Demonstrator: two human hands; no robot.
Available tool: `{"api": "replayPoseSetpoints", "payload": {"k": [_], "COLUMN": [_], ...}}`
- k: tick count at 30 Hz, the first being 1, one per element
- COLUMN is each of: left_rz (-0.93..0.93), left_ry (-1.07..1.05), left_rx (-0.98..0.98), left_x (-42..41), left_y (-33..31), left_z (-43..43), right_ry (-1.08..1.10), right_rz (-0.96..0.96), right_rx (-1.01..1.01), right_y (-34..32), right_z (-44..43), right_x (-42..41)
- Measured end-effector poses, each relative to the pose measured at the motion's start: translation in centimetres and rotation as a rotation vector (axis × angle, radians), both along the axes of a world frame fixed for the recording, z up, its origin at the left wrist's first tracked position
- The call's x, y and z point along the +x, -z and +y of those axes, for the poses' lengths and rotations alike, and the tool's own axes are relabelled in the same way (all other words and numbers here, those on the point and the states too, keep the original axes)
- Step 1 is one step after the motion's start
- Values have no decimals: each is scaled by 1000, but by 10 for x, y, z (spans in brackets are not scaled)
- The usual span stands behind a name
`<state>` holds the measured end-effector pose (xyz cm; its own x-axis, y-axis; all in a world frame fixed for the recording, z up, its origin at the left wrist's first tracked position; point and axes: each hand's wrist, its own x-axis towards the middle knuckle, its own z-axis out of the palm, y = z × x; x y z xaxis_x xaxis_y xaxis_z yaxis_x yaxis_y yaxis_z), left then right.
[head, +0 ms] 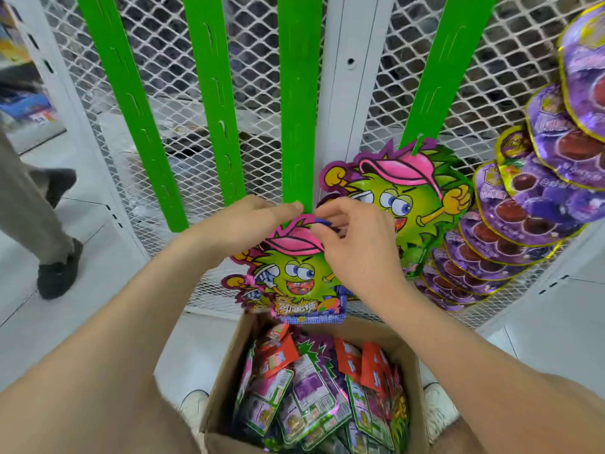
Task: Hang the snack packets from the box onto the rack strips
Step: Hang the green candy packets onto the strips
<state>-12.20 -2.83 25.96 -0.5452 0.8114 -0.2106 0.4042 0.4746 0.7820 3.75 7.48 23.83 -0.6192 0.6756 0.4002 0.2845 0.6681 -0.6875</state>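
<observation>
At the far rim of the cardboard box [226, 371], two hands meet a snack packet [294, 280] at a rack strip's lower end.
Nearest, the open box holds a loose heap of packets [314, 394], most lying back side up. Above its far rim the right hand [350, 237] pinches the top of the snack packet (a green cartoon figure in a pink cap), which hangs face out. The left hand [252, 221] reaches in from the left, fingertips against the bottom end of the third green strip [299, 109]; whether it grips the strip, I cannot tell. Just beyond, to the right, a matching packet [402, 194] hangs from the fourth green strip [438, 77]. Farther right, purple packets [510, 221] overlap in a column against the wire mesh [255, 77].
</observation>
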Motion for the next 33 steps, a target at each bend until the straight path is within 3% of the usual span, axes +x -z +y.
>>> {"api": "replayPoseSetpoints", "payload": {"k": [7, 12, 23, 28, 33], "left_rz": [85, 113, -85, -121, -38], "left_ry": [136, 117, -6, 38, 121], "left_rx": [-10, 5, 5, -3, -22], "left_x": [-5, -4, 1, 3, -7], "left_y": [5, 8, 2, -1, 5], "left_z": [-6, -4, -1, -3, -9], "right_ry": [42, 17, 51, 62, 86], "right_rz": [-123, -254, -22, -98, -95], "right_rx": [71, 106, 27, 59, 79], "right_y": [4, 7, -5, -2, -3], "right_z": [-2, -6, -17, -16, -16], "right_x": [-2, 1, 12, 3, 1]}}
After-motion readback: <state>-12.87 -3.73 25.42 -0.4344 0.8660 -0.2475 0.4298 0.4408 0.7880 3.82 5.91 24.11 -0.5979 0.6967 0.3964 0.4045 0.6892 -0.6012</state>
